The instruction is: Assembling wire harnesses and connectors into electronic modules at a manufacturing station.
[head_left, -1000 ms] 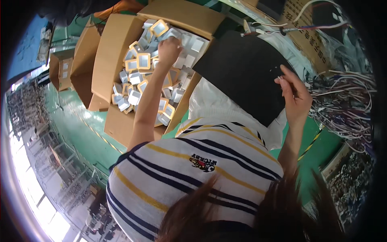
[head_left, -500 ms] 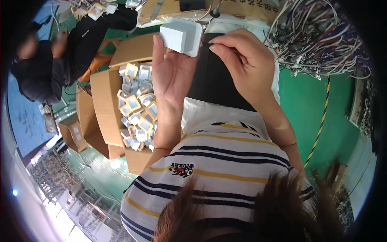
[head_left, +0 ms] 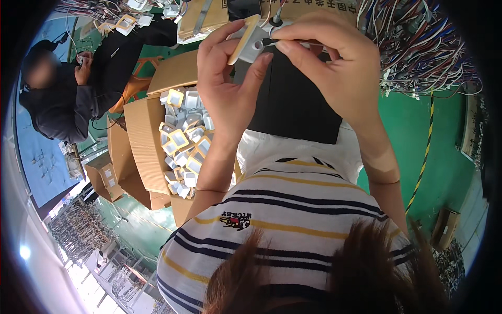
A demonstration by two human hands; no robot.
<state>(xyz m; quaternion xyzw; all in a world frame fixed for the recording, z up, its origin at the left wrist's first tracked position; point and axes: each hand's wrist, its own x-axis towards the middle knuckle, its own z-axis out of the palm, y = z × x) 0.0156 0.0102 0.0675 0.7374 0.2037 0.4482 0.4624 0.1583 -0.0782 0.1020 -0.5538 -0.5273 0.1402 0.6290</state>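
Observation:
My left hand point(head_left: 225, 86) grips a white plastic housing point(head_left: 256, 48) with a yellow-edged rim, held tilted between thumb and fingers. A round hole shows in the housing's side, facing my right hand. Thumb and forefinger of my right hand point(head_left: 342, 65) pinch a thin wire point(head_left: 269, 42); its dark end is right at the hole. Whether the end is inside the hole or just in front of it, I cannot tell. Below both hands, a black sheet point(head_left: 293, 102) lies over my lap.
Left of me, a cardboard box point(head_left: 148, 149) holds several similar housings point(head_left: 179, 138). A co-worker point(head_left: 57, 102) sits at the far left. Ahead are a cardboard surface point(head_left: 214, 18) and a dark flat object point(head_left: 244, 8). Tangled cables point(head_left: 423, 60) hang at the far right.
My left hand has turned the housing so its holed side faces my right hand. My right hand has moved slightly up and right, and the wire's end is now close to the hole.

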